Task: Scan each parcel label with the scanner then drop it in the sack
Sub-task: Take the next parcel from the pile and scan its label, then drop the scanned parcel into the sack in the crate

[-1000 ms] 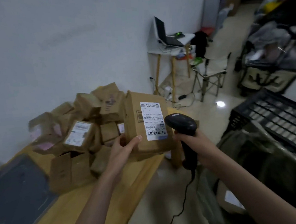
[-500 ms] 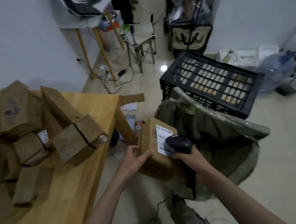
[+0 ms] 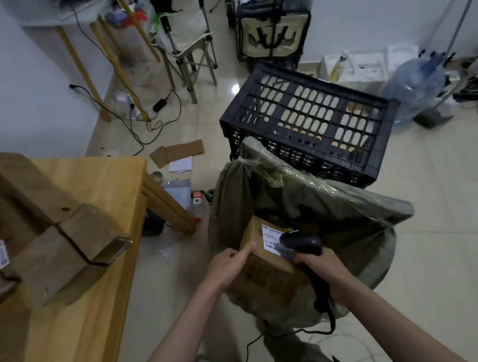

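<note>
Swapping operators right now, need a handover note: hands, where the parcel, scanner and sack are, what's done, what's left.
Left hand grips the parcel by its left side, holding it over the open mouth of the sack.
Right hand grips the scanner, its head right against the parcel's white label.
Whether the scan registered cannot be told from the picture.
Parcel is not yet released into the sack.
Left: confirm the scan, drop this parcel, then work through the pile of boxes on the wooden table.
</note>
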`<state>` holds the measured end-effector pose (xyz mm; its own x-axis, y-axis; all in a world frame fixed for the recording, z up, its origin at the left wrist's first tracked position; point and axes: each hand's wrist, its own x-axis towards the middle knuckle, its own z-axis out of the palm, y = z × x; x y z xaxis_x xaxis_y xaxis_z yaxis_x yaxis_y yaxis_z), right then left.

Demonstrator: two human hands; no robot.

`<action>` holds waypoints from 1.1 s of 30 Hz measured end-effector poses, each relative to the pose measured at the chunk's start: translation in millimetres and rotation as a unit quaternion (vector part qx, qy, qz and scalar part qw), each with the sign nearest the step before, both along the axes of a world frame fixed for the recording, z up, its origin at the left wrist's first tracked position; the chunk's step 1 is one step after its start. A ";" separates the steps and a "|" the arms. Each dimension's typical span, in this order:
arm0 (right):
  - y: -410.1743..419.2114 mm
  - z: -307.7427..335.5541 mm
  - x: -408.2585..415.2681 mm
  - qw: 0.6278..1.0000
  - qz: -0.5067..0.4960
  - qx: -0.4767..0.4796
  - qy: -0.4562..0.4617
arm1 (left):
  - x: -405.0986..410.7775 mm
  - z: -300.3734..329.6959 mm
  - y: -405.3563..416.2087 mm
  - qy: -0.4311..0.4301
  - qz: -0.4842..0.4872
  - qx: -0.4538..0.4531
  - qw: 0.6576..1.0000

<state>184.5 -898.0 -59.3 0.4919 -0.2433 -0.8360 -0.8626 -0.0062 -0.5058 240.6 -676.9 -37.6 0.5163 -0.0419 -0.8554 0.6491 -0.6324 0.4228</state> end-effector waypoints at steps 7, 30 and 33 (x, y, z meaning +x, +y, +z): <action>-12.8 -27.1 47.5 0.999 -0.026 -0.021 -0.012 | 49.3 -45.2 -14.3 0.031 0.077 -0.045 0.996; 138.4 94.4 93.1 0.965 0.185 0.062 -0.173 | 6.0 75.8 118.4 -0.207 0.134 0.019 0.969; 185.1 115.5 89.3 0.948 0.230 0.076 -0.205 | -18.4 99.1 162.7 -0.238 0.148 0.068 0.958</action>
